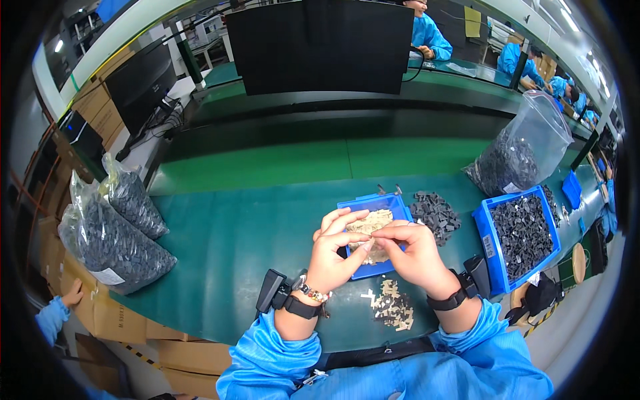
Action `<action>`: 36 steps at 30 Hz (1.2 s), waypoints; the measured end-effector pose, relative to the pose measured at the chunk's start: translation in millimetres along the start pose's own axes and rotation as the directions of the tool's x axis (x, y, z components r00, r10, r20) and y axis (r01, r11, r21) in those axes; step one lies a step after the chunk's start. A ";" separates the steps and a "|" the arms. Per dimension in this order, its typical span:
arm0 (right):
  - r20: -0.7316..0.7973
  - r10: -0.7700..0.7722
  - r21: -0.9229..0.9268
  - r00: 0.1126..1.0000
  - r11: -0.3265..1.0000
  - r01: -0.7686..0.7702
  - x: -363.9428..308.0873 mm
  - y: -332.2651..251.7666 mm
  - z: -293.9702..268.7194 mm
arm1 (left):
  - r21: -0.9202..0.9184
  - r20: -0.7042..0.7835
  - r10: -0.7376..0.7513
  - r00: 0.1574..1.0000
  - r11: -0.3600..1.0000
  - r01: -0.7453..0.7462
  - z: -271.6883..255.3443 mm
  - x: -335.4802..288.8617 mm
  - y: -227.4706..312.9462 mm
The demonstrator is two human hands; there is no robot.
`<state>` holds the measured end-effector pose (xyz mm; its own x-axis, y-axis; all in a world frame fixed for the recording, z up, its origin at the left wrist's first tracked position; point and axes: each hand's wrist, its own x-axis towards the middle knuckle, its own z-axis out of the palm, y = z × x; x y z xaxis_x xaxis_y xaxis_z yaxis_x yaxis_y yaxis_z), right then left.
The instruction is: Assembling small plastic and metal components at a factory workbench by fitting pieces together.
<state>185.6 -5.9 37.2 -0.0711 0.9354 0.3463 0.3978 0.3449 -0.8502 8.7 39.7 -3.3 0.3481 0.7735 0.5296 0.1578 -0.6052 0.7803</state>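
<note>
My left hand (pixel 335 252) and my right hand (pixel 419 257) meet in front of me, fingertips pinched together. Both are closed around something tiny, too small to make out. Just beneath them is a shallow blue tray (pixel 369 272) holding a heap of pale cream pieces (pixel 380 219). Nearer to me, between my wrists, a scatter of small cream and dark bits (pixel 392 308) lies on the table. A loose pile of dark grey small parts (pixel 436 217) sits beyond my right hand, beside the tray.
A blue bin (pixel 489 261) full of dark parts stands at the right, a clear bag (pixel 517 157) of dark parts behind it. Two more filled bags (pixel 113 243) stand at the left table edge. A black monitor (pixel 320 50) hangs ahead. Co-workers in blue sit farther off.
</note>
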 end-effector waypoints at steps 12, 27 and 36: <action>-0.012 0.052 -0.022 0.999 0.998 -0.053 -2.2 -3.2 4.0 | -0.014 -0.014 -0.005 1.000 1.000 0.005 2.2 -2.3 -6.4; -0.004 -0.170 -0.357 0.985 0.921 0.158 -2.7 5.9 9.2 | 0.181 0.006 -0.002 1.000 0.984 0.001 6.0 -5.0 0.4; -0.096 -0.209 -0.481 0.973 0.866 0.139 -2.4 6.6 1.6 | 0.109 -0.024 -0.029 0.999 0.994 0.031 1.7 -4.5 0.9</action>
<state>187.0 -5.8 30.1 -0.0643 0.8306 0.5532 0.7742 0.3912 -0.4975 8.9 35.3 -5.6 0.3208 0.7950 0.5148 0.2684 -0.5976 0.7555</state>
